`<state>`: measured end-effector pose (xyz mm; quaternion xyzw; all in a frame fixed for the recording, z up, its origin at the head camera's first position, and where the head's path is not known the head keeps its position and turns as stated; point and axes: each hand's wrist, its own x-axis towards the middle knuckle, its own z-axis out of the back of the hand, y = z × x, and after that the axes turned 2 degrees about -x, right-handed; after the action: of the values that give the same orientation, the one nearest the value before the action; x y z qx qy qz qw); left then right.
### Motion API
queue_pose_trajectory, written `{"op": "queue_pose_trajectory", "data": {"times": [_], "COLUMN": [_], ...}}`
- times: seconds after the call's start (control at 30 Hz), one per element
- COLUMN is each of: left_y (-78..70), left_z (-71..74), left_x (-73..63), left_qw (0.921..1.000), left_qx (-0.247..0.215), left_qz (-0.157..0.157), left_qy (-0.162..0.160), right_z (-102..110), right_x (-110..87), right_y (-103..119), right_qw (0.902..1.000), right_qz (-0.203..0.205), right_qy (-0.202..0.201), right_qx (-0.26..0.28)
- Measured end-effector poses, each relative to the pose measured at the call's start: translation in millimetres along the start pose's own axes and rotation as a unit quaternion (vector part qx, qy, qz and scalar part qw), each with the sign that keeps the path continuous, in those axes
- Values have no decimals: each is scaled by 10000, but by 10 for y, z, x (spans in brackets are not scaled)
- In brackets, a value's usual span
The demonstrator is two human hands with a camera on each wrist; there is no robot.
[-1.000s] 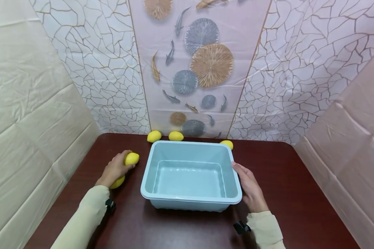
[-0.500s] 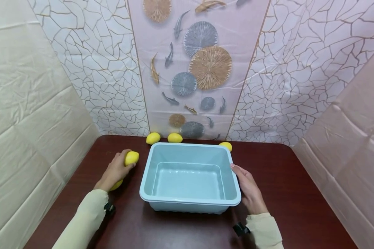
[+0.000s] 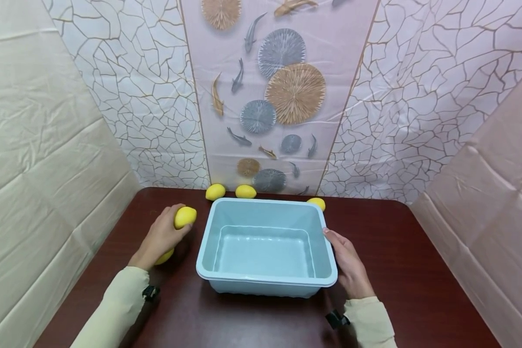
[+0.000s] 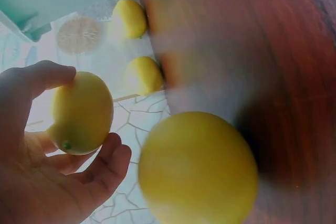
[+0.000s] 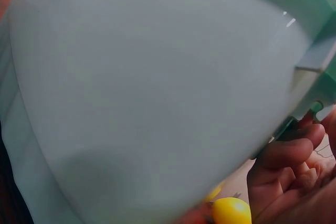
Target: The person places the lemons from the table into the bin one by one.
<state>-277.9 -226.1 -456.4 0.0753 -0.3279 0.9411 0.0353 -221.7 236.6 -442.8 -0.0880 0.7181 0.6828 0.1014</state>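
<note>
My left hand [image 3: 163, 237] grips a yellow lemon [image 3: 185, 217] between thumb and fingers, left of the basin. In the left wrist view that lemon [image 4: 83, 113] shows a small green tip, and the fingertips curl about its sides. Partly behind the left wrist lies a second lemon [image 3: 165, 256], large and near in the left wrist view. The light blue plastic basin [image 3: 267, 279] stands mid-table with nothing inside. At its right rim my right hand [image 3: 350, 263] holds on, thumb over the edge; the right wrist view shows the fingers [image 5: 286, 153] curled under the rim.
Two lemons, one at the back left [image 3: 215, 192] and one beside it [image 3: 245, 191], lie along the far table edge. Another lemon [image 3: 316, 203] sits behind the basin's back right corner. A patterned cloth wall [image 3: 296, 92] rises behind the dark red table [image 3: 383, 237].
My left hand has risen slightly with the lemon in its grip. The right hand and the basin stay in place.
</note>
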Motion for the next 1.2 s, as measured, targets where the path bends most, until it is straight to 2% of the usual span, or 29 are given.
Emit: {"op": "queue_pose_trajectory", "data": {"times": [0.33, 0.5, 0.77, 0.97, 1.2], "left_y": [-198, -245, -305, -380, -455], "left_z": [84, 105, 123, 144, 175], "left_x": [-87, -130, -169, -195, -243], "left_qw": [9993, 9982, 9943, 9923, 9854], "left_qx": [-163, -409, -759, -927, -1489], "left_qz": [-130, -111, -307, -375, -308], "left_qy": [-303, -424, -678, -736, -760], "right_z": [13, 11, 20, 11, 0], "right_x": [16, 25, 25, 12, 2], "right_y": [21, 17, 28, 26, 9], "right_qw": [9996, 9997, 9997, 9997, 9997], "right_qz": [-15, -68, -96, -114, -152], "right_qy": [-17, -29, -11, -27, -52], "right_qx": [-265, -244, -220, -213, -184]}}
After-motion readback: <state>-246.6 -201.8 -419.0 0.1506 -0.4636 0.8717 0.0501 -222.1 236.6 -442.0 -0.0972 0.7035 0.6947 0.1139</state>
